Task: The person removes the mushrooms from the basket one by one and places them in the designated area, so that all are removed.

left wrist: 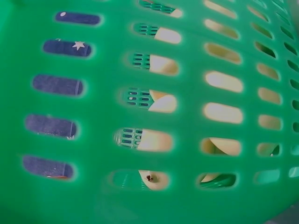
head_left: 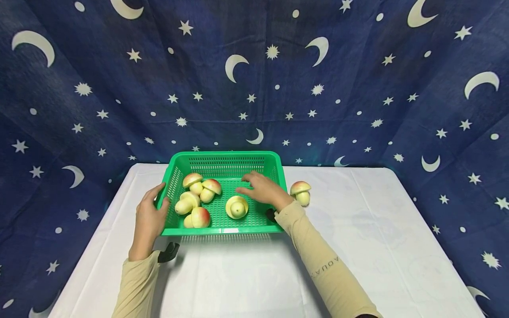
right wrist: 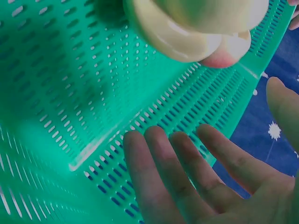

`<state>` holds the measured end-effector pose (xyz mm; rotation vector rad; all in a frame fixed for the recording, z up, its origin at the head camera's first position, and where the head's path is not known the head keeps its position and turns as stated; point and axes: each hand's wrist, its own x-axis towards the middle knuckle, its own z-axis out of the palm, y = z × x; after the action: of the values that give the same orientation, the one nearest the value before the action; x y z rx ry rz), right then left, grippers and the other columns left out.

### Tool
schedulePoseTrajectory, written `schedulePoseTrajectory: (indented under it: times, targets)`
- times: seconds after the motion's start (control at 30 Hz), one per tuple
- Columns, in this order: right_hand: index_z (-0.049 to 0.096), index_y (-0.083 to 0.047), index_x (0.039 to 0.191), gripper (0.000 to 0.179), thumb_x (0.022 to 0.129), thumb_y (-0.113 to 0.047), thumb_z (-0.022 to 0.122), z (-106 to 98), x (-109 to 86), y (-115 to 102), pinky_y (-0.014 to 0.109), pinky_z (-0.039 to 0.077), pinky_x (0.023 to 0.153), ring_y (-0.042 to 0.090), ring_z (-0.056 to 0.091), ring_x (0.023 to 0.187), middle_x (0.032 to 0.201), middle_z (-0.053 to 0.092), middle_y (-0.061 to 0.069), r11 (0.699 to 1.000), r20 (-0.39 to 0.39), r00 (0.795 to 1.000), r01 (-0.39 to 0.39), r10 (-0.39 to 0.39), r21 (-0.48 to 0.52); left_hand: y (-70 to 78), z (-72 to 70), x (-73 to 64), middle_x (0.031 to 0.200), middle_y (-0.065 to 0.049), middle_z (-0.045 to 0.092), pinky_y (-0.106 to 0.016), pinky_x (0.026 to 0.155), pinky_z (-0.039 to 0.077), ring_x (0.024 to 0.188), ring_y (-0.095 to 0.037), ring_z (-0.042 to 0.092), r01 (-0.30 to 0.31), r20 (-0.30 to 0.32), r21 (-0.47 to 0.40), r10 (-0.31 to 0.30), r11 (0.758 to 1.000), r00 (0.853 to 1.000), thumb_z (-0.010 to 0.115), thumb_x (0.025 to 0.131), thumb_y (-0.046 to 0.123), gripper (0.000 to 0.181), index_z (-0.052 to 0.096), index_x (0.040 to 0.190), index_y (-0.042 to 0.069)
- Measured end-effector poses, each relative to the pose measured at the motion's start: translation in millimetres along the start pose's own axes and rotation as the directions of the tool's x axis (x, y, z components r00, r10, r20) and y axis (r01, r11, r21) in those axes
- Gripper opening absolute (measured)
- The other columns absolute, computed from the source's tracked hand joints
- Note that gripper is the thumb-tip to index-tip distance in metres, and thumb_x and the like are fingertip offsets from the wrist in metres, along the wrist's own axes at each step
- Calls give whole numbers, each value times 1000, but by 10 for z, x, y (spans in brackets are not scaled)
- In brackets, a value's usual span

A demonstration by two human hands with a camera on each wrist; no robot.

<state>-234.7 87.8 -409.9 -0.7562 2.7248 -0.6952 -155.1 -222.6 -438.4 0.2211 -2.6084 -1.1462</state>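
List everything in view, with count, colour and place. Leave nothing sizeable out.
Slotted green plastic rectangular basket: 1, green, on the table towards the back.
Smooth mushroom-shaped pieces: 5, pale yellow, some caps blushed red, inside the basket.
Matching mushroom-shaped piece: 1, pale yellow with a reddish cap, on the table right of the basket.
Cloth-covered table: 1, white, beneath everything.
Fabric backdrop printed with moons and stars: 1, dark blue with pale shapes, behind and beside the table.
Small wrist-worn objects: 2, black, one by each wrist.
Long sleeves: 2, beige, on both forearms.
Left hand: 1, bare, at the basket's left rim.
Right hand: 1, bare, over the basket's right part.
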Motion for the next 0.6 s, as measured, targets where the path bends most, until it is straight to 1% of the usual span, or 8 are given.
schedulePoseTrajectory:
  times: [0.2,0.27,0.5,0.6]
  targets:
    - [56,-2,137,56,99,-43,59,20,16,-16,40,44,105,29,56,125,138,56,16,1000,40,999,3,-4,16,17,-15,0,148,-21,47,-57,100,42,127,-43,50,-4,1,-5,4,1000,1000,53,100,9,46,50,146,7]
    - [55,-1,138,58,99,-43,58,21,21,-23,40,44,105,29,56,124,139,55,16,1000,53,999,2,-3,11,22,-19,-2,148,-21,47,-57,99,42,125,-43,51,-2,2,-2,2,1000,1000,53,100,10,46,50,146,7]
    - [53,2,138,65,98,-48,57,44,54,-50,42,46,102,28,60,113,136,55,20,1000,94,995,21,-21,4,12,-34,-1,148,-22,46,-58,97,43,124,-44,52,1,-1,11,-1,1000,1000,52,100,10,47,49,147,7]
    - [52,2,140,68,97,-51,57,56,47,-43,42,45,103,29,58,119,137,55,19,1000,115,993,9,-10,7,12,-17,-4,149,-22,46,-59,99,41,126,-45,50,3,9,10,-4,1000,1000,51,100,11,47,48,147,7]
